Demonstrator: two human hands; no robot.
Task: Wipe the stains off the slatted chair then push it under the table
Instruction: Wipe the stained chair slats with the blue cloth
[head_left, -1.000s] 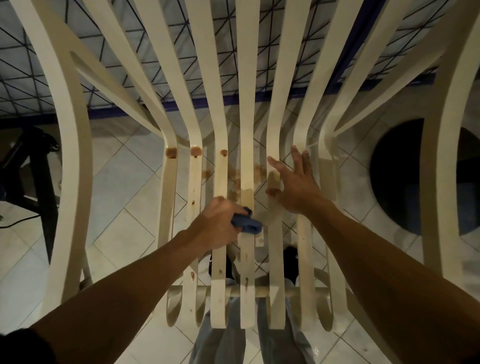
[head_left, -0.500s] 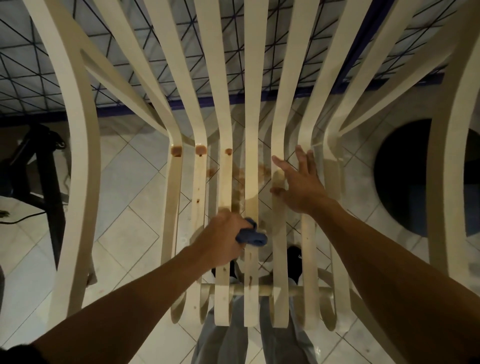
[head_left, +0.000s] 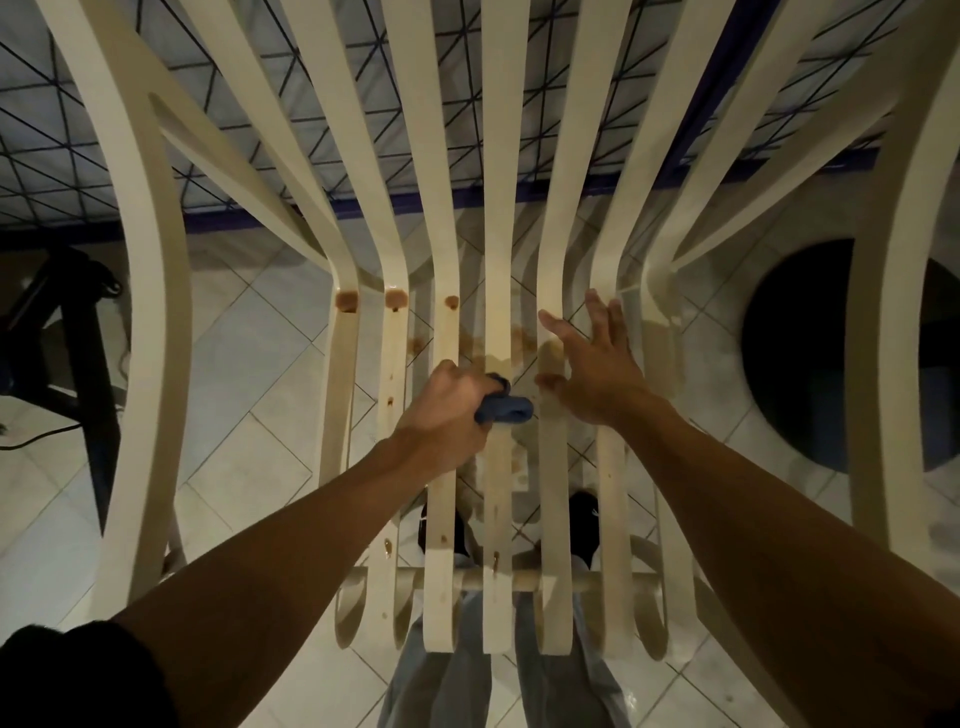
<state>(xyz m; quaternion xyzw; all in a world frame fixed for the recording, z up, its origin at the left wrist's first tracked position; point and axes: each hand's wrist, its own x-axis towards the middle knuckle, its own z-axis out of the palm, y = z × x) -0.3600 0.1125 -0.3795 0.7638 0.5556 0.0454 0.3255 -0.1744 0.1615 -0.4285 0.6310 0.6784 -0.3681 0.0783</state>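
While the left hand (head_left: 447, 410) grips a blue cloth (head_left: 509, 409) against the middle seat slats, the right hand (head_left: 597, 374) lies spread flat on the slats just beside it. The chair (head_left: 497, 208) fills the view (brown stains (head_left: 347, 300) dot its bend). A black stand (head_left: 78, 338) is at left, a dark round shape (head_left: 800, 364) at right, and floor tiles (head_left: 234, 338) lie beneath.
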